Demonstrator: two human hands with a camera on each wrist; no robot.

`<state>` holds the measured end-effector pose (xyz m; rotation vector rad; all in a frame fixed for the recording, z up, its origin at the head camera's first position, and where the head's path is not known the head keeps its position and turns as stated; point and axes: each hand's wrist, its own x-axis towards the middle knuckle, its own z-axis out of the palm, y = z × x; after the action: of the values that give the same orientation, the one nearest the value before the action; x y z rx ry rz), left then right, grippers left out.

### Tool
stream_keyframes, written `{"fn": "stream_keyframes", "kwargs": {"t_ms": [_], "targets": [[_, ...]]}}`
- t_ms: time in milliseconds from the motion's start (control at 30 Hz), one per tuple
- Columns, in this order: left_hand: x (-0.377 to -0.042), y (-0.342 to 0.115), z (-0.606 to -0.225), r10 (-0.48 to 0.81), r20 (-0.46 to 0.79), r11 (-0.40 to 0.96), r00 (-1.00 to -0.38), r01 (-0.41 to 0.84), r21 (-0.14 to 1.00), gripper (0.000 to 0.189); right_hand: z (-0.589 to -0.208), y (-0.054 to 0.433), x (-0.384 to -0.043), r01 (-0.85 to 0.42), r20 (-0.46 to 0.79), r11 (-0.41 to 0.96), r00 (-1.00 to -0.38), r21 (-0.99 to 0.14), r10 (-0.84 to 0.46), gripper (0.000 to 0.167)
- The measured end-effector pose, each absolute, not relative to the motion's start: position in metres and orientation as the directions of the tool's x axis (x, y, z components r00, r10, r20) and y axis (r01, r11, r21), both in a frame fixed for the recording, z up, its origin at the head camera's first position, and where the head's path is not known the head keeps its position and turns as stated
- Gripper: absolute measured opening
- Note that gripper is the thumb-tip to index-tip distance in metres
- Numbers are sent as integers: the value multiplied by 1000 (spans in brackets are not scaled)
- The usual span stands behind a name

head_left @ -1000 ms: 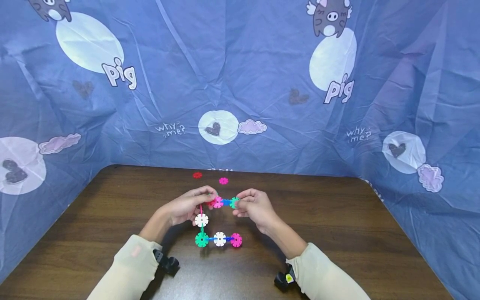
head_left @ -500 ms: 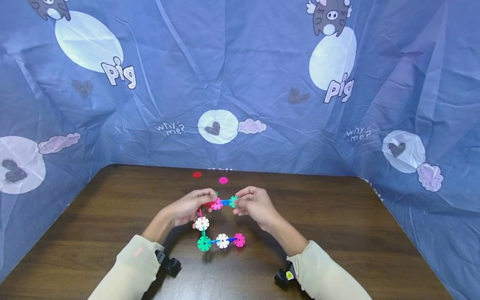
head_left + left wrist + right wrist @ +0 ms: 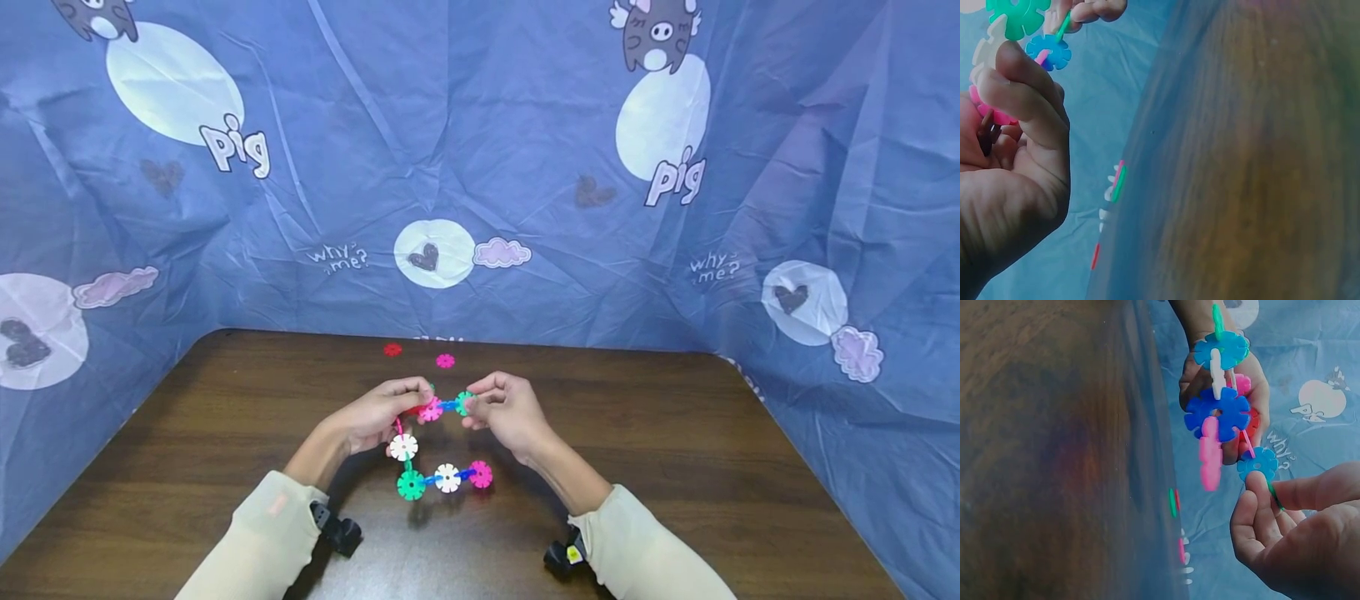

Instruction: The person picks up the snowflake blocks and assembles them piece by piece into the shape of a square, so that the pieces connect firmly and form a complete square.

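Note:
Interlocking snowflake discs form a C-shaped chain held over the table. My left hand (image 3: 382, 410) pinches its upper left corner, beside a pink disc (image 3: 431, 408); a red disc (image 3: 1254, 423) shows there in the right wrist view. My right hand (image 3: 510, 410) pinches the green disc (image 3: 462, 403) at the upper end, joined to the pink one by a light blue disc (image 3: 1260, 461). Below my left hand hang a white disc (image 3: 403, 447) and a green corner disc (image 3: 411, 485). From that corner a lower row runs right through another white disc (image 3: 447, 478) to a pink end disc (image 3: 481, 475).
Toward the far edge of the brown wooden table (image 3: 675, 450) lie a loose red disc (image 3: 393, 350) and a loose pink disc (image 3: 446, 361). A bit of green shows behind my left fingertips. Blue printed cloth (image 3: 525, 292) surrounds the table's back and sides.
The lower row of the chain has swung slightly to the right, and its pink end has tipped up a little. Both hands keep their hold with hardly any movement.

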<state>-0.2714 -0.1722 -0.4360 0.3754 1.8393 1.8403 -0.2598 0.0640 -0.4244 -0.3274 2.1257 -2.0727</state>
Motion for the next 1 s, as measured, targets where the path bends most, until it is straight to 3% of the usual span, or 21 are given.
{"fn": "stream_keyframes", "kwargs": {"t_ms": [1000], "targets": [[-272,-172,-436,552,-166,53,-817,-164,985,10,-426,65,-257,47,-24,-72,-954,-996,-300,16]]}}
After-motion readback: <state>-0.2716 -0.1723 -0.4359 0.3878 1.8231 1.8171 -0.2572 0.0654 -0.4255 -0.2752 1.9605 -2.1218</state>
